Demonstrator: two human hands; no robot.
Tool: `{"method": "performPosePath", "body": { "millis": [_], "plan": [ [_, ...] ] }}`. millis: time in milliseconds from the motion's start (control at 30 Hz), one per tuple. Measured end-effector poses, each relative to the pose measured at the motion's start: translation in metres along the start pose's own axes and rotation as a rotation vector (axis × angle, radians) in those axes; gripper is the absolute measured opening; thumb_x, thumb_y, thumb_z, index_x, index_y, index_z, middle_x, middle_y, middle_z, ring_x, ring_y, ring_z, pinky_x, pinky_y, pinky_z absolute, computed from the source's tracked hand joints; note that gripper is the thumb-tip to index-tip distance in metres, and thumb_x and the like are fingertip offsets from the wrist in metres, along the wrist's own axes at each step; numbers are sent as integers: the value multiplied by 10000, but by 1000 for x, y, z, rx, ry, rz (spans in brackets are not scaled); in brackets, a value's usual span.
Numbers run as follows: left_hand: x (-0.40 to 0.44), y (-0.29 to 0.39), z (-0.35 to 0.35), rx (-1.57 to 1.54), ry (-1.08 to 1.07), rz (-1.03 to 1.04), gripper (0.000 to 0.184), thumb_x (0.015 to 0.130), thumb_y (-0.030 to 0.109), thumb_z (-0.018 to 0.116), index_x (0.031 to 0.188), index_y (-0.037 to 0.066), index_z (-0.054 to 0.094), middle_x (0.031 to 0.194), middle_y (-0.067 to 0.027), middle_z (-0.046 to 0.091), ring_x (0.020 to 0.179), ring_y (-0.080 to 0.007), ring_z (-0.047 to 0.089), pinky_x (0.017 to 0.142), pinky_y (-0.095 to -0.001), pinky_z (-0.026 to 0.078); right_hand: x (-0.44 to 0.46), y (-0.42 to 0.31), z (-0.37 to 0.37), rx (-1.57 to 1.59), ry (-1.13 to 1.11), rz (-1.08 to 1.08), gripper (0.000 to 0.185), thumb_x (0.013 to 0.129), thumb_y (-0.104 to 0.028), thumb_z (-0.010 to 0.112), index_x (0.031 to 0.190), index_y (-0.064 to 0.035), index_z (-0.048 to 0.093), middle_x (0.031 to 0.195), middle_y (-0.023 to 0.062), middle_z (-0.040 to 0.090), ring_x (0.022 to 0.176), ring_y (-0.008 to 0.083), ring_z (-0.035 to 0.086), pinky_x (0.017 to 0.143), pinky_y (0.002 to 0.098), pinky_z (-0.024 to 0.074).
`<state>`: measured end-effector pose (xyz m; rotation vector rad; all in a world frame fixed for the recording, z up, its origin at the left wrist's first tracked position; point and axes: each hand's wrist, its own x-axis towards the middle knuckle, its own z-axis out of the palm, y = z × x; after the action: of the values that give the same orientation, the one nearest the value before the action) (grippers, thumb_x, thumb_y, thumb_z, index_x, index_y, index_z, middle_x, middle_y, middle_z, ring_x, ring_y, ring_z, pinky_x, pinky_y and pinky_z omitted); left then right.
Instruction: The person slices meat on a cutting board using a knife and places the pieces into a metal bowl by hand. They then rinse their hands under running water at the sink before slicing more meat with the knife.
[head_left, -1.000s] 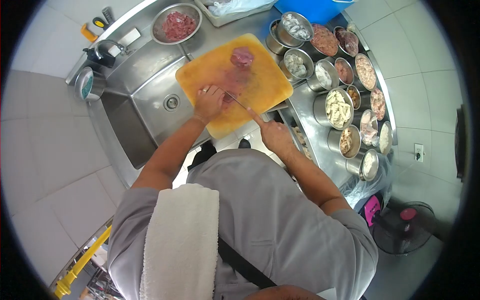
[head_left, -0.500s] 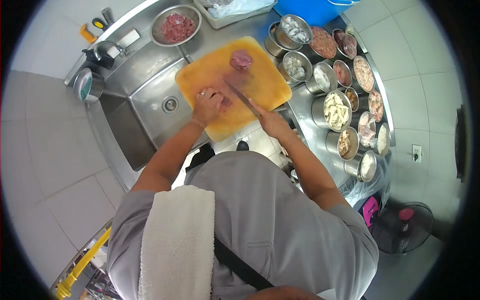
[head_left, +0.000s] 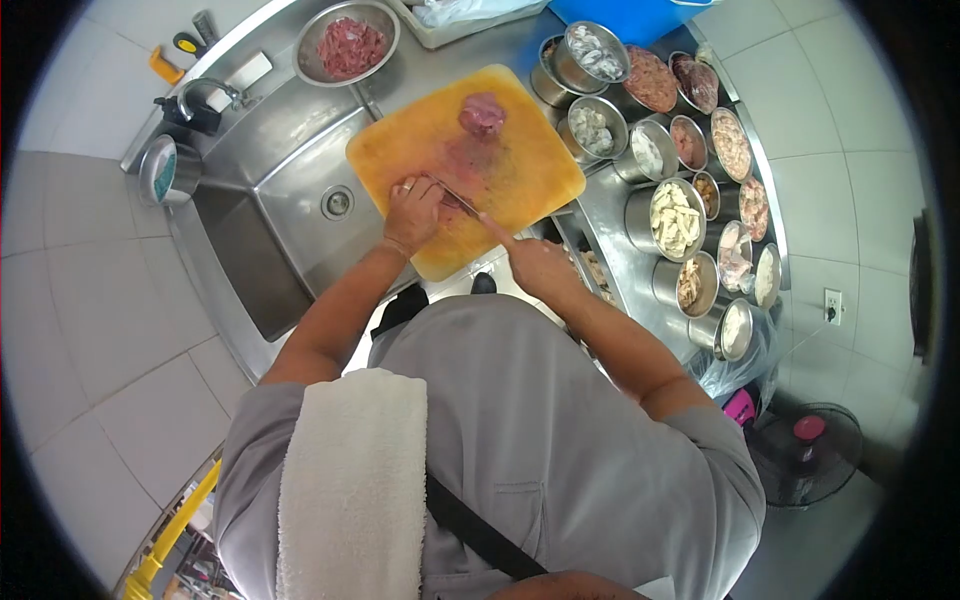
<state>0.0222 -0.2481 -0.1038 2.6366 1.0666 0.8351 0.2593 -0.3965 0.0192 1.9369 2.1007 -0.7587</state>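
Note:
My left hand (head_left: 412, 212) presses down on a small piece of raw meat (head_left: 449, 199) on the yellow cutting board (head_left: 545, 170); its fingers are curled over the meat and hide most of it. In my right hand (head_left: 535, 262) is the handle of a knife (head_left: 459, 199). The blade lies along the meat, close beside the left fingertips. Farther up the board sits a larger lump of raw pink meat (head_left: 482, 115). A reddish wet stain marks the board between the two pieces.
The board bridges the edge of a steel sink (head_left: 300, 215). Behind it stands a steel bowl (head_left: 346, 42) of cut meat. Several steel containers of food, one with pale strips (head_left: 675, 220), crowd the right counter. A blue bin (head_left: 635, 20) is at the back.
My right hand has brought the knife left and down, from beside the meat to against it near the left fingers. The left hand stays in nearly the same place.

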Motion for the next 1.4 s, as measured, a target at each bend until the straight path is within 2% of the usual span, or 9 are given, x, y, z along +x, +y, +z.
{"method": "performPosePath", "body": {
  "millis": [367,433,600,667,700,867,1067,1300,1400],
  "plan": [
    [1,-1,3,-2,-7,-23,142,939,239,704,1039,151,751,1107,-70,708,1105,-319,679,982,-508,506,39,26,40,226,239,-126,936,1024,-54,569,1794,-417,180,1184,320,767,1053,507,764,953,600,596],
    [2,-1,-4,16,10,18,140,927,213,751,1042,133,752,1079,-78,703,1064,-316,692,948,-489,525,36,39,30,311,74,-37,850,1079,-115,561,1786,-424,206,1282,343,733,1110,527,742,1000,612,577],
    [-2,3,-21,-186,153,74,96,942,77,766,1031,62,733,1026,-117,670,1004,-336,692,914,-482,564,35,44,14,342,275,-6,834,1063,-136,539,1791,-382,216,1118,355,752,992,546,746,922,638,589],
    [-6,4,-29,-383,120,-408,123,944,20,760,1062,28,728,1045,-130,667,1007,-356,688,922,-473,583,23,33,5,344,352,-41,818,1064,-136,540,1786,-374,238,1044,330,762,932,532,756,858,629,604],
    [-7,-1,-34,-380,116,-411,123,944,20,760,1062,28,728,1045,-130,667,1007,-356,688,922,-473,583,17,27,0,348,349,-42,818,1064,-136,540,1786,-374,238,1044,330,762,932,532,756,858,629,604],
    [5,-21,-37,-205,-56,119,227,964,71,753,1190,69,731,1117,-139,688,1049,-362,695,951,-466,584,-3,5,-9,118,85,64,896,1036,-110,567,1795,-396,186,888,269,766,822,474,774,777,603,618],
    [6,-4,-24,-22,-35,95,239,936,123,694,1168,114,749,1157,-94,696,1127,-325,676,1042,-492,521,-11,-8,7,26,66,20,982,1033,-76,580,1810,-408,80,782,226,742,738,402,778,725,567,629],
    [-4,-10,-12,11,-71,57,251,922,152,699,1167,115,739,1185,-76,696,1162,-314,663,1082,-514,488,-11,-10,-3,31,-70,32,1046,978,-25,585,1811,-415,86,884,235,774,833,421,788,790,553,631],
    [-11,-11,-7,78,-7,120,247,923,202,717,1158,130,739,1176,-67,688,1144,-301,663,1069,-509,486,26,-14,23,197,209,-88,1042,966,-2,576,1805,-429,131,1012,259,791,904,454,783,831,562,622]
  ]
}}
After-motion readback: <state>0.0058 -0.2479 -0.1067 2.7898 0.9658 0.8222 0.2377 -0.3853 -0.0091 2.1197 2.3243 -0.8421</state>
